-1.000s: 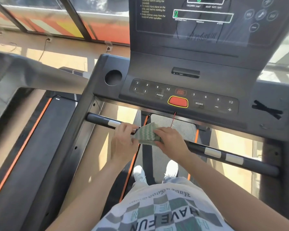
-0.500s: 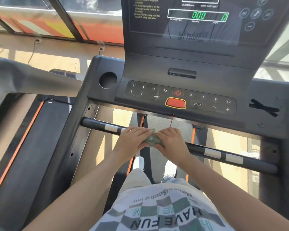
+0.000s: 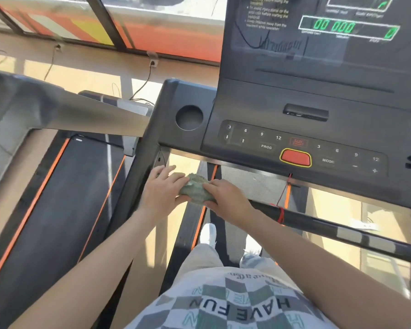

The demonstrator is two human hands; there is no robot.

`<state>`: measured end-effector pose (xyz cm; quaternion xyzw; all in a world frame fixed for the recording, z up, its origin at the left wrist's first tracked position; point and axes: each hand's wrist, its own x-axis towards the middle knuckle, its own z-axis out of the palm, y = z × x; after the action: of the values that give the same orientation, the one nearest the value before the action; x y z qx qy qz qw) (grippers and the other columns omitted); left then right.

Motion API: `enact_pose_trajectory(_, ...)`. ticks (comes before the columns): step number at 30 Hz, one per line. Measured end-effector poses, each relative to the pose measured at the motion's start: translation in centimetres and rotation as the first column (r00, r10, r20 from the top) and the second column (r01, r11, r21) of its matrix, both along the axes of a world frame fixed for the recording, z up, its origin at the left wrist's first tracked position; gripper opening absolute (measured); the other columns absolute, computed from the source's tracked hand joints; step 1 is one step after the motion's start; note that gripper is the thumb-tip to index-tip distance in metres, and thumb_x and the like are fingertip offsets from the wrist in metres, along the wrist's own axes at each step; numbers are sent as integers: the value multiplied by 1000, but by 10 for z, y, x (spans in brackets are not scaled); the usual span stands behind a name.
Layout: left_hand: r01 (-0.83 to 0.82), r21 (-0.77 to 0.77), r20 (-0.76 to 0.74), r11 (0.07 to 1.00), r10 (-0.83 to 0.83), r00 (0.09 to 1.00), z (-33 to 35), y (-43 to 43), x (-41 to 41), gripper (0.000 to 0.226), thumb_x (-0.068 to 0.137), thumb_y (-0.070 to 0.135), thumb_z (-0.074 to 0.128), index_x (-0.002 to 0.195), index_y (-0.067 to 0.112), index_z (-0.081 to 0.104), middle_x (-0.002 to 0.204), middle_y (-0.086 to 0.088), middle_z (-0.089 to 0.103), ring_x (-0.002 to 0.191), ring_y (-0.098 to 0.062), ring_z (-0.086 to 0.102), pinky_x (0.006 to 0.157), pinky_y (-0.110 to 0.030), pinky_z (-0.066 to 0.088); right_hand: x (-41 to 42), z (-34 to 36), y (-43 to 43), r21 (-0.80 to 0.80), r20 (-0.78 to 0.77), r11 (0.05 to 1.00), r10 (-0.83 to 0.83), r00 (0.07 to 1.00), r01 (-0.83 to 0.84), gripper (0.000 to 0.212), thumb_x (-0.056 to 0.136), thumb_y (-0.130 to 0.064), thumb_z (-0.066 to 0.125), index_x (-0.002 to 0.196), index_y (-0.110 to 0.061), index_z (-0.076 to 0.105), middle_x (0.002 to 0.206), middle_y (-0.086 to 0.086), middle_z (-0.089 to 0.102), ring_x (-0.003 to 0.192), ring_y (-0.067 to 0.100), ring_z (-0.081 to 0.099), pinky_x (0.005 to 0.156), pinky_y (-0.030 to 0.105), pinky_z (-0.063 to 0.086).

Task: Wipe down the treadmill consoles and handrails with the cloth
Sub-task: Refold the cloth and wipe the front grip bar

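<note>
At the far left a neighbouring treadmill (image 3: 57, 198) is cut off by the frame edge. Only its dark belt with orange stripes and a grey arm are seen, somewhat blurred. The left hand (image 3: 163, 191) is laid on the left end of the crumpled green cloth (image 3: 195, 189), with the fingers bent over it and the thumb pressed from below, so the cloth is grasped. The right hand (image 3: 228, 200) is closed round the other end in the same way. On the T-shirt (image 3: 237, 307) below, "HAVE FUN" is read upside down. The cloth is held on the black handrail (image 3: 318, 224), of which the part under both hands is hidden. A red cord (image 3: 281, 213) is tied round this bar near the right wrist. On the console (image 3: 247, 103) a round cup holder (image 3: 189, 117), the numbers 3, 6, 9, 12, "PROG", "MODE" and a red button (image 3: 295, 157) are seen. The display (image 3: 349, 26) shows green "00 000". The small white text beside it is too blurred to be read, and the console is cut off at the right.
</note>
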<state>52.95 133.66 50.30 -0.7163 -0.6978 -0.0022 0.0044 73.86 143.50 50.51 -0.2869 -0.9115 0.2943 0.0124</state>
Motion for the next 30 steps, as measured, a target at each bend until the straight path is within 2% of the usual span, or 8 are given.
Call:
enact_pose_trajectory(4,-86,-24,-146,996,82,986,12,-6,-37,50,74,57,80,111,22,77,124,-3,71,131,-40,53,110,-56,35,-43,1,-4,3,6,1000,20,1000,-20,33,91,-32,67,119,-13,62,112,4,64,98,23,59,80,40,54)
enact_pose_trajectory(6,-117,-26,-163,993,111,980,16,-9,-51,50,74,55,82,112,23,77,130,-3,68,135,-43,48,110,-57,33,-59,1,-6,13,-2,1000,24,1000,-23,36,92,-33,66,121,-14,60,116,4,64,101,23,59,81,39,54)
enact_pose_trajectory(10,-134,-24,-146,991,129,981,14,-12,-48,51,76,48,83,117,18,75,134,-4,66,138,-44,44,109,-57,34,-64,-6,-11,22,-3,999,30,1000,-29,40,93,-35,66,126,-15,56,112,4,65,96,23,61,78,40,54)
enact_pose_trajectory(15,-161,-22,-14,987,161,987,8,-11,-28,51,79,46,80,120,16,73,131,-6,68,142,-48,37,111,-61,27,-22,-9,-10,34,-2,999,-31,1000,31,37,93,-34,67,126,-17,59,116,0,67,100,21,61,82,37,54)
enact_pose_trajectory(20,11,-29,129,1000,-7,992,-2,5,28,50,80,47,81,120,18,72,123,-1,72,130,-34,56,108,-57,36,46,-7,-9,111,31,988,-109,994,105,42,91,-31,70,129,-12,61,118,3,68,101,24,62,88,40,53)
enact_pose_trajectory(24,69,-27,236,997,-61,970,-7,20,86,51,79,45,83,122,18,72,123,-1,72,122,-30,62,108,-54,42,102,-4,-11,207,59,961,-200,978,184,49,84,-29,78,126,-10,64,118,7,71,102,30,68,90,45,53)
enact_pose_trajectory(27,126,-8,300,992,-117,947,-8,30,122,52,77,43,84,121,17,73,121,0,73,118,-28,64,106,-49,43,133,-5,-17,278,-44,930,-238,970,241,45,75,-19,86,116,-9,71,115,6,73,99,29,70,85,44,57)
enact_pose_trajectory(30,196,45,371,980,-198,907,-10,36,147,51,75,39,86,118,15,73,117,1,74,112,-26,66,99,-45,48,152,-2,-23,284,-170,908,-268,948,307,37,69,-6,89,104,-11,76,111,2,75,98,26,71,83,41,58)
